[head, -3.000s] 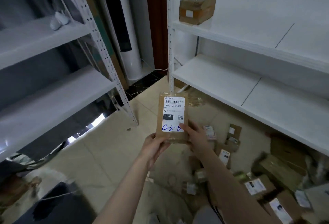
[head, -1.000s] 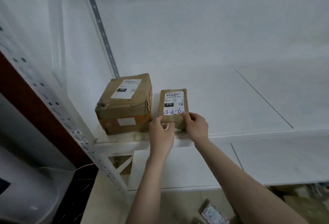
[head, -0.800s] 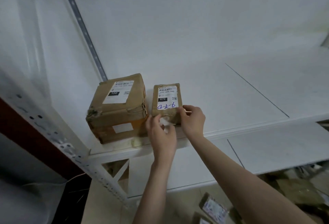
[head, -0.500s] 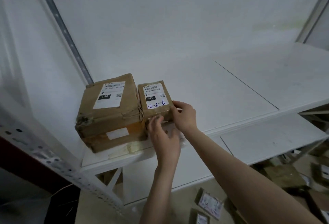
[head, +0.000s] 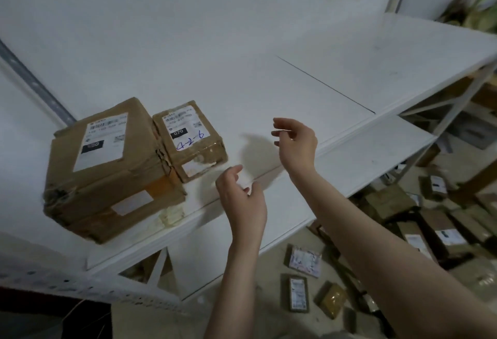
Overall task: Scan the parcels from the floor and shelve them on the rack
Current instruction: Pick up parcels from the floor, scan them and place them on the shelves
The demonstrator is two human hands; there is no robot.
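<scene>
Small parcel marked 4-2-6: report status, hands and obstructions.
Open and empty: left hand, right hand. Shelved: small parcel flat on the shelf, beside the larger box. Nothing in the way; more floor parcels waiting.

1. The small parcel (head: 188,139) isn't held anymore. It's been left flat on the shelf (head: 269,91), tucked right against the bigger box (head: 107,166).
2. The left hand (head: 242,198) is pulled back off it, fingers loosely curled, nothing held.
3. Same deal for the right hand (head: 295,145), now lifted clear to the parcel's right.
</scene>
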